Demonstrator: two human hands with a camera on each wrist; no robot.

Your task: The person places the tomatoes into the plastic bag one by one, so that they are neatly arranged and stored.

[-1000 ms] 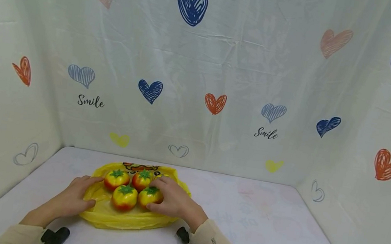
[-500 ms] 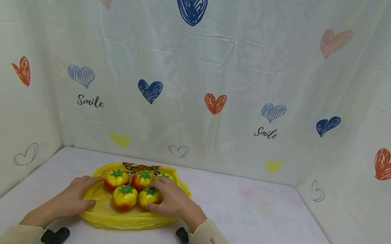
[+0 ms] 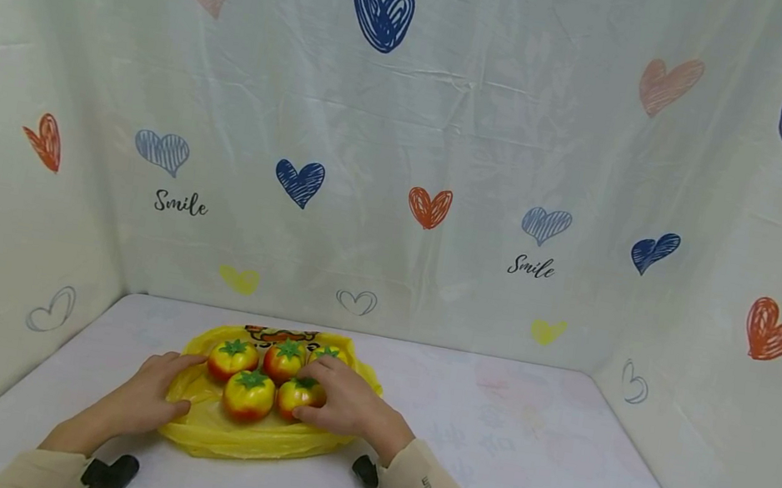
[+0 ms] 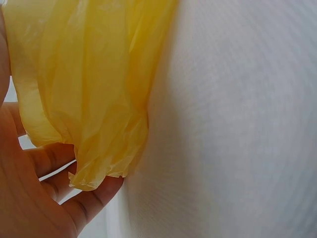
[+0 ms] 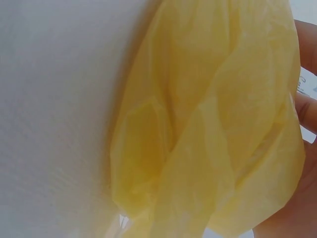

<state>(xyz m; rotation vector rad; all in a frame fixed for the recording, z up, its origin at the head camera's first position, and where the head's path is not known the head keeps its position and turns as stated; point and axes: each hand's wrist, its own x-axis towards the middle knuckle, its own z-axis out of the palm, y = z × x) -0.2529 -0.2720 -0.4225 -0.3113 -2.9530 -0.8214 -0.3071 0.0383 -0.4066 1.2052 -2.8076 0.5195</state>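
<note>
A yellow plastic bag [image 3: 255, 443] lies spread on the table in the head view, its rim bunched up. Several toy tomatoes [image 3: 248, 396], yellow and red with green leafy tops, sit on it. My left hand [image 3: 144, 393] rests at the bag's left edge, fingers extended and thumb apart. In the left wrist view its fingers [image 4: 94, 201] lie behind the crinkled plastic. My right hand [image 3: 347, 399] grips the front right tomato [image 3: 292, 398], thumb in front and fingers over its far side. The right wrist view shows mostly bag [image 5: 208, 124], hiding that grip.
The white table [image 3: 480, 460] extends to the right of the bag. A pale curtain [image 3: 411, 112] with printed hearts closes off the back and both sides. Black wrist pieces [image 3: 112, 473] sit by the cuffs.
The right hand's fingers have shifted slightly, so more of the rear right tomato shows. The left hand, bag and the other tomatoes have hardly moved.
</note>
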